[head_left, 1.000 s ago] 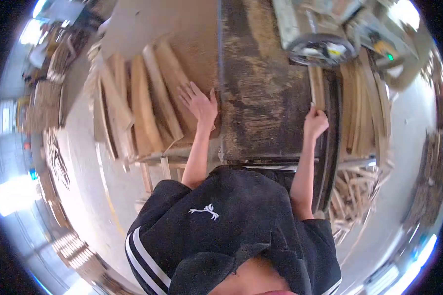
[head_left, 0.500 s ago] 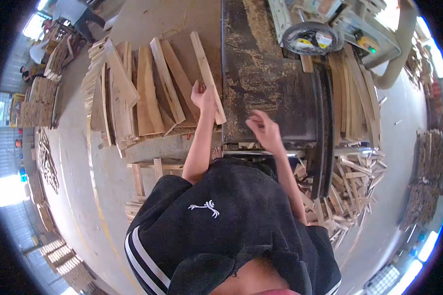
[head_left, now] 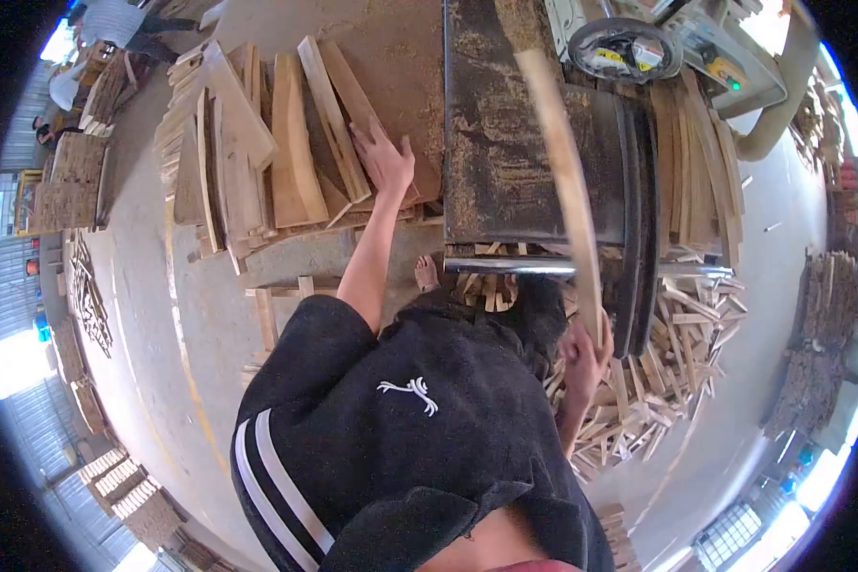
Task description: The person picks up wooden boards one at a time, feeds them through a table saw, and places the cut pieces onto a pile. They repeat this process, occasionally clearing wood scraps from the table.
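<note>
Wooden strip (head_left: 564, 181), long and pale, is in our right hand (head_left: 586, 355). We grasp it at its lower end, with the fingers closed around it, and it rises from the hand across the front edge of the saw table (head_left: 505, 172) and over the table's dusty top. The strip looks blurred, so we cannot tell its exact edges. Our right hand is below the front edge of the saw table, beside the heap of offcuts (head_left: 658, 381) that lies on the floor under the table's right side.

Our left hand (head_left: 383, 157) is to the left of the saw table. It lies flat and open, palm down, on the stack of boards (head_left: 286, 162) just beside the table's left edge, and it grips nothing. The boards lie spread like a fan, some of them overlapping.

At the far end of the saw table we see a round guard (head_left: 624, 48) with a yellow label. To the right of the table, more long slats (head_left: 696, 162) lie side by side. Far to the left of the table, stacks of wood (head_left: 67, 181) stand on the floor.
</note>
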A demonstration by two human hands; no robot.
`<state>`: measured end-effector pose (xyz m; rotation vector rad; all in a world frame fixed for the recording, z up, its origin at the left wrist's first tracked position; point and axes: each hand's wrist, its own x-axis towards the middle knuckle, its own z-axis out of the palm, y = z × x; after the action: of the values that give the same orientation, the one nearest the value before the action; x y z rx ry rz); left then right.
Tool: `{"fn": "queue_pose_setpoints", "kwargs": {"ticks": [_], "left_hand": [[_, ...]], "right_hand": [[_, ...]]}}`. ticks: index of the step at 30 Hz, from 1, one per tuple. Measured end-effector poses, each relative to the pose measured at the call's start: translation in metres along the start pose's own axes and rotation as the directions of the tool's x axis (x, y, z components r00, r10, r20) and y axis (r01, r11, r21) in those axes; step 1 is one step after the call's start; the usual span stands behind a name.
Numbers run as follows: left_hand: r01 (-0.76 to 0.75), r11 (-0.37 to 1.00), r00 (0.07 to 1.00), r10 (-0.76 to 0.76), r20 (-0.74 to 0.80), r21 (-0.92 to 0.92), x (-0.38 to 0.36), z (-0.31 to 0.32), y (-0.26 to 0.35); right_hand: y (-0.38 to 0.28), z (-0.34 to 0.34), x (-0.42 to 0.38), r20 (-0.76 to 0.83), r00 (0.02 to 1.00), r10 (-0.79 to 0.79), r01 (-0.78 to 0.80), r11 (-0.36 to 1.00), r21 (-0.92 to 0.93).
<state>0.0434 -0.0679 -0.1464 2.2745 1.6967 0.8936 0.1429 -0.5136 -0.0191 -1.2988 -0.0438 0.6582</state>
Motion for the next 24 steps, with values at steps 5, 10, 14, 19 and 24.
{"fn": "queue_pose_setpoints", "kwargs": {"ticks": [5,10,14,19,24], "left_hand": [[0.182,0.824,0.967,-0.248,-0.054,-0.537,-0.007,0.001,0.007],[0.651,-0.442,0.691,0.011,0.723,-0.617,-0.019,-0.038,0.043],[0.739,-0.552,0.586,0.246,0.772,-0.386,-0.044,-0.025,0.088],[0.839,-0.390,0.482,0.210,0.851,-0.379,-0.106,-0.033,0.139],[0.941,0.129,0.274,0.247,0.930,-0.312,-0.154,-0.028,0.169]], "right_hand": [[-0.024,-0.087,-0.042,-0.204,0.963,-0.174,0.227,0.934,0.276],[-0.039,-0.097,0.020,-0.256,0.955,-0.148,0.295,0.484,0.824],[-0.037,0.001,0.043,-0.175,0.963,-0.205,0.249,0.927,0.282],[-0.011,0.098,0.030,0.403,0.898,-0.178,0.419,0.064,-0.906],[0.051,0.008,0.035,-0.143,0.907,-0.395,0.149,0.621,-0.769]]}}
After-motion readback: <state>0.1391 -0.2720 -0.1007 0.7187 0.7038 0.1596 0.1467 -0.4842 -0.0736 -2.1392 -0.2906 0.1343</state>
